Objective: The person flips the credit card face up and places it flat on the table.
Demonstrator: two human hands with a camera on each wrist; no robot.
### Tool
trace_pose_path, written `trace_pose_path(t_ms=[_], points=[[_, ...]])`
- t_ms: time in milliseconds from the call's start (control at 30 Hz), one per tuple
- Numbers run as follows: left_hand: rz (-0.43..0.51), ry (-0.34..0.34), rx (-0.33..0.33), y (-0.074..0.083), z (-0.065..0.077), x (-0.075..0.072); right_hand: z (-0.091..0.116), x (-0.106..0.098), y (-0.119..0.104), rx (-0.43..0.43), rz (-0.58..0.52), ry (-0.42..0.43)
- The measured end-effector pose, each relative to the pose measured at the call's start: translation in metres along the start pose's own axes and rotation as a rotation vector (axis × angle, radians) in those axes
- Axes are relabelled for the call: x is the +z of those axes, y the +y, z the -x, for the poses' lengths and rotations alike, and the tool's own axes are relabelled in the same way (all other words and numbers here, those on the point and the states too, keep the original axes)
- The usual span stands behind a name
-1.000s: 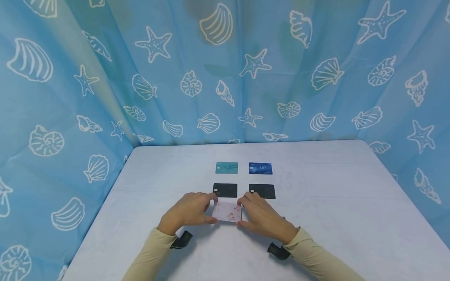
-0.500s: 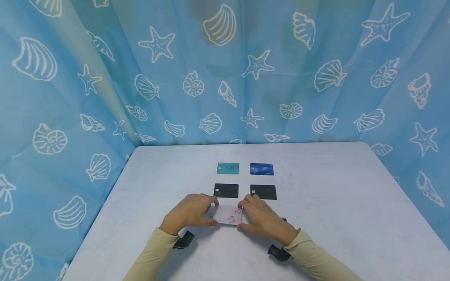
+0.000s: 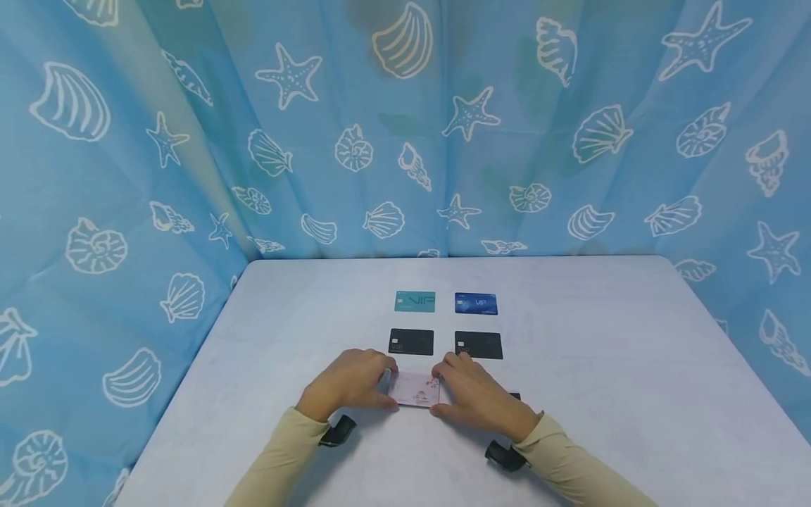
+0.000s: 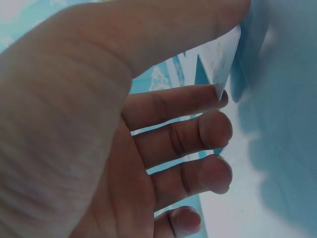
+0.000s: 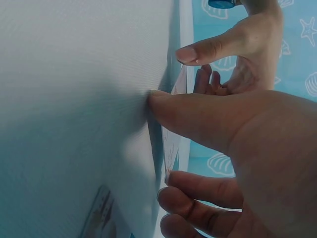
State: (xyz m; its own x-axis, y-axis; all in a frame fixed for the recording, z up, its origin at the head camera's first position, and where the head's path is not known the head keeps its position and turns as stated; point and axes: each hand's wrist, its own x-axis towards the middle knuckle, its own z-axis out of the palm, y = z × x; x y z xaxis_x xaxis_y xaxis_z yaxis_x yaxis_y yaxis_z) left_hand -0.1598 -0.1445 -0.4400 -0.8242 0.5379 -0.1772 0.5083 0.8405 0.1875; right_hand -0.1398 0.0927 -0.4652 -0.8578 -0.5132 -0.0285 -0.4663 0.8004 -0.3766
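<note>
Both hands hold a pale pink card (image 3: pixel 415 389) with small reddish figures, its long sides running left to right. My left hand (image 3: pixel 350 382) grips the left end between thumb and forefinger. At the right end, my right hand (image 3: pixel 476 394) grips it the same way. In the left wrist view the pale card (image 4: pixel 221 62) is seen nearly edge-on between thumb and forefinger. The right wrist view shows the card (image 5: pixel 171 146) close over the white cloth; whether it touches the cloth, I cannot tell.
Beyond the hands lie a left black card (image 3: pixel 410 342), a right black card (image 3: pixel 479 345), a teal VIP card (image 3: pixel 415 301) and a blue VIP card (image 3: pixel 476 303). Another card (image 3: pixel 514 396) is mostly hidden behind the right hand. A blue seashell curtain (image 3: pixel 405 141) borders the white table (image 3: pixel 608 317).
The pink card and both hands have shifted slightly nearer the person, widening the gap to the black cards. The grip looks the same. The head view has shifted a little.
</note>
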Motion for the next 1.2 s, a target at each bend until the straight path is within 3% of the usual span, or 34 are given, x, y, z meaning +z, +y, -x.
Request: trace_pose_path(t_ms=[1200], points=[[-0.021, 0.001, -0.005, 0.0022, -0.0028, 0.003, -0.001, 0.0045, 0.0035, 0.007, -0.024, -0.004]])
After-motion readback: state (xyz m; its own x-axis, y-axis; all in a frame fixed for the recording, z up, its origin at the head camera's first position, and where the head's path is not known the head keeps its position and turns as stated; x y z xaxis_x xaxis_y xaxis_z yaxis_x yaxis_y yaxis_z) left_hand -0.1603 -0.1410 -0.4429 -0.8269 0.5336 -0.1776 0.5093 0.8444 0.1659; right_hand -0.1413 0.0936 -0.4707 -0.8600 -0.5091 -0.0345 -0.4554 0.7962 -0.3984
